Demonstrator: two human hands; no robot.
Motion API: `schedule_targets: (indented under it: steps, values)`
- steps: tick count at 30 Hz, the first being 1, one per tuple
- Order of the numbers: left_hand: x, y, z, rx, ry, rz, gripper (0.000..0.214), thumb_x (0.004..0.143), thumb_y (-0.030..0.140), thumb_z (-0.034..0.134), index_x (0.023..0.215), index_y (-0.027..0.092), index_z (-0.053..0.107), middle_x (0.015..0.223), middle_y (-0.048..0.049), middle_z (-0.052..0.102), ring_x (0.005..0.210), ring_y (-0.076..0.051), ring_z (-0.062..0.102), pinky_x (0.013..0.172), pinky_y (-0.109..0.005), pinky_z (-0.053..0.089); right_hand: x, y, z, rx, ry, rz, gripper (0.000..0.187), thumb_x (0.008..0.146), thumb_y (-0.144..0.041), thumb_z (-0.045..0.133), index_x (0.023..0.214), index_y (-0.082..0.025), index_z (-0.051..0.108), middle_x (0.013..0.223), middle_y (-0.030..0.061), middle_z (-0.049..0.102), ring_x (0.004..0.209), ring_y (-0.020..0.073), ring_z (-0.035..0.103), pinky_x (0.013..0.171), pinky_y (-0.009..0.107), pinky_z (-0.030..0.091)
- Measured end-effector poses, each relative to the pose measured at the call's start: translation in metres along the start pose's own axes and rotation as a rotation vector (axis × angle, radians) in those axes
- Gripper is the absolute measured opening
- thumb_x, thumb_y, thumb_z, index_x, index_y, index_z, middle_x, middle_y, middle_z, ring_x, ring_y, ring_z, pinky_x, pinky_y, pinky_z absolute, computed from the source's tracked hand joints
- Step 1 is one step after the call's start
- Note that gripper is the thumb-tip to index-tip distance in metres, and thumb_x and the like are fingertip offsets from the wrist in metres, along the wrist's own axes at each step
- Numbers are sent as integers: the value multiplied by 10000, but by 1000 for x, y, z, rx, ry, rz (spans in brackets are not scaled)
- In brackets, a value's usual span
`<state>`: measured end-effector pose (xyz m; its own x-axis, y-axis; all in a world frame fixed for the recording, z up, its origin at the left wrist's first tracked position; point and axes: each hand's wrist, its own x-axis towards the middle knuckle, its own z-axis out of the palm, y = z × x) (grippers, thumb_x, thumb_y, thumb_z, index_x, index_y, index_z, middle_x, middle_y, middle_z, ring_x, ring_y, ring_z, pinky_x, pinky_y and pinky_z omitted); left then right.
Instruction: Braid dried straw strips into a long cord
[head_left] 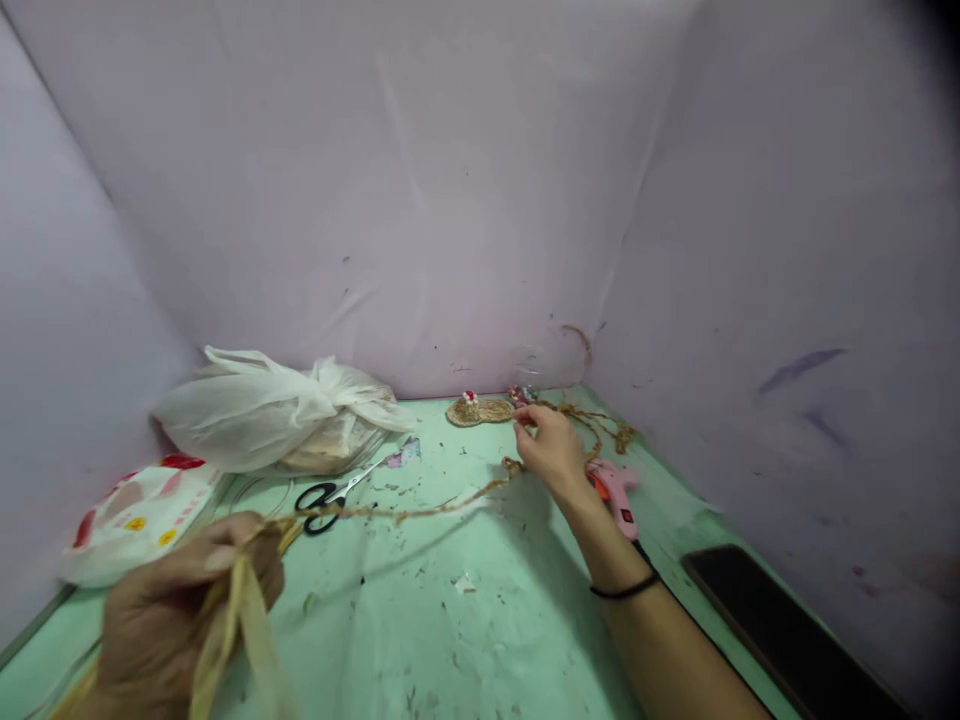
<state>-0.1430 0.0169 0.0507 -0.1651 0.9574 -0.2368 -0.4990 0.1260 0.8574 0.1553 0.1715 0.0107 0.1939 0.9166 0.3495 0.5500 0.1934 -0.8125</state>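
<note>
My left hand (187,590), low on the left and slightly blurred, is closed on a yellowish ribbon-like strip (251,610) whose ends hang below the fingers. A thin twisted twine (435,508) runs from that hand across the table towards my right hand (551,445). The right hand reaches forward, its index finger and thumb a little apart at the right end of a small woven sandal (491,410). Red and white beads (470,398) decorate the sandal. Whether those fingertips touch it I cannot tell. Below the right palm, the twine bunches up.
Black-handled scissors (330,497) lie left of centre, before a tied white plastic bag (262,410) and a white-and-red packet (142,510). To the right are a pink glue gun (619,495), tangled twine (600,420) and a dark phone-like slab (780,630). Pale walls enclose the green tabletop (450,630).
</note>
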Motion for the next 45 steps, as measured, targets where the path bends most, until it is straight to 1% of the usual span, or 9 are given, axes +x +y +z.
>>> schedule_targets:
  steps: [3,6,10,14,18,25,35,40,45]
  values:
    - [-9,-9,15,100,-214,-108,62,490,186,538,525,146,572,409,16,442,388,-61,369,362,-148,225,-18,-31,0,27,-222,-205,186,740,-224,488,840,-189,640,902,50,642,871,176,539,765,278,373]
    - [-8,-11,12,102,-284,-92,79,516,216,547,521,145,583,397,23,413,398,-69,389,386,-164,263,-44,-57,9,252,-841,-280,217,777,-280,467,887,-209,640,935,30,649,853,156,568,738,262,407]
    - [-2,-3,4,81,-291,80,86,548,234,544,528,157,577,436,14,443,424,-89,404,438,-217,321,-62,-64,24,436,-1207,-94,186,663,-296,610,799,-170,621,715,14,634,667,128,578,638,250,442]
    - [2,-1,7,324,-232,188,107,536,254,546,523,148,554,498,-9,480,529,-126,442,495,-240,333,-61,-56,39,562,-959,174,164,631,-305,609,649,-156,544,506,-40,506,419,71,460,405,191,373]
    - [3,-15,29,952,-196,232,145,586,268,507,499,154,483,470,16,430,495,-104,384,489,-227,280,-69,-54,58,387,-653,242,123,642,-274,581,607,-156,570,462,-37,474,405,72,425,379,183,299]
    - [11,-54,77,1937,-194,584,197,645,180,398,638,156,593,632,-70,601,615,-181,540,593,-282,330,-83,-62,62,534,-841,253,381,744,-448,458,567,-131,573,515,-6,488,477,81,393,451,207,293]
    - [39,-69,83,2072,-355,519,226,636,217,422,686,169,637,701,-112,645,652,-228,583,593,-303,359,-57,-52,51,613,-558,409,117,546,-189,592,648,-141,561,546,-29,521,491,76,435,444,194,293]
    - [50,-68,70,2038,-182,409,215,648,232,405,666,206,617,672,-64,637,655,-202,576,544,-273,305,-53,-50,39,728,-569,430,135,536,-182,581,657,-147,534,581,-6,582,494,80,484,442,188,326]
    - [63,-71,61,1941,60,305,191,666,274,411,599,205,576,648,-47,624,653,-185,568,497,-261,233,-62,-49,42,655,-839,374,140,530,-179,621,633,-141,534,535,-7,586,464,72,481,458,191,357]
